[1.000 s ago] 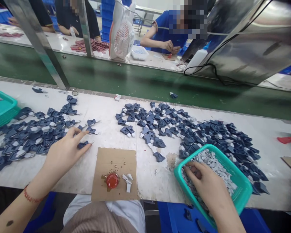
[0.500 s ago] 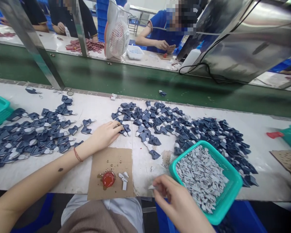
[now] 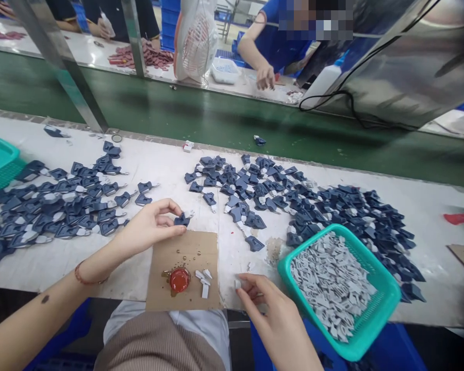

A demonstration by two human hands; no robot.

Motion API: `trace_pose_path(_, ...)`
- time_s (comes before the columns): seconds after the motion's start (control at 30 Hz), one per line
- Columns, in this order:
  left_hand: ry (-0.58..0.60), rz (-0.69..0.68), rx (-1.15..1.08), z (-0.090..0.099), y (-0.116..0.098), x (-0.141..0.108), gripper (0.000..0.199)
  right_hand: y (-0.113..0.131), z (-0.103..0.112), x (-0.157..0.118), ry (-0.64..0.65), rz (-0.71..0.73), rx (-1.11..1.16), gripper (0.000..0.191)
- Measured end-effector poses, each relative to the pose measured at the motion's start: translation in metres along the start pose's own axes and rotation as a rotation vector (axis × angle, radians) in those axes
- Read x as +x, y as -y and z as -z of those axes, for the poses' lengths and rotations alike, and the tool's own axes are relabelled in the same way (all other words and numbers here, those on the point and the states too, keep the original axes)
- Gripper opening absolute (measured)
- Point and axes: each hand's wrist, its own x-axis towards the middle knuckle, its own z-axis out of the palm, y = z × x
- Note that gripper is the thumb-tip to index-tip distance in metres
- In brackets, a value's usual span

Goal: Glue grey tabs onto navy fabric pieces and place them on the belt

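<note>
My left hand (image 3: 158, 224) pinches a dark blue part (image 3: 183, 219) with a pale tip, just above the top edge of the cardboard (image 3: 158, 296). Between the thumb and finger of my right hand (image 3: 270, 309) is a small grey piece (image 3: 237, 284), right of the cardboard. On the cardboard lie a red cap (image 3: 180, 280) with shiny liquid, some drops and several loose grey pieces (image 3: 204, 289). A green basket (image 3: 390, 293) full of grey pieces stands beside my right hand.
Dark blue parts form a left pile (image 3: 62, 211) and a right pile (image 3: 348, 211). Another green basket (image 3: 7, 170) sits at the left edge. Beyond the green divider (image 3: 201, 121), a person's hand (image 3: 265, 77) is over the far table, near a white bottle (image 3: 320, 85).
My left hand has come back from the blue parts toward the cardboard, lifting one part. My right hand still holds its grey piece, slightly shifted. The view has tilted a little.
</note>
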Motion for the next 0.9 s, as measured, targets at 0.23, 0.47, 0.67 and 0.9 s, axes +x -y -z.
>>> trace_pose_path(0.23, -0.098, 0.132, -0.373, -0.013, 0.024, -0.031, 0.046, -0.001, -0.019, -0.004, -0.175, 0.164, -0.118, 0.021)
trace_pose_path(0.47, -0.102, 0.132, -0.562, -0.021, 0.043, -0.051, 0.037, -0.019, -0.02, -0.006, -0.281, 0.313, -0.382, 0.034)
trace_pose_path(0.67, -0.148, 0.133, -0.589, -0.019, 0.053, -0.064, 0.041, -0.036, -0.016, -0.009, -0.211, 0.423, -0.471, 0.032)
trace_pose_path(0.9, -0.168, 0.108, -0.604, -0.016, 0.057, -0.071, 0.039, -0.028, -0.023, -0.017, -0.288, 0.496, -0.488, 0.034)
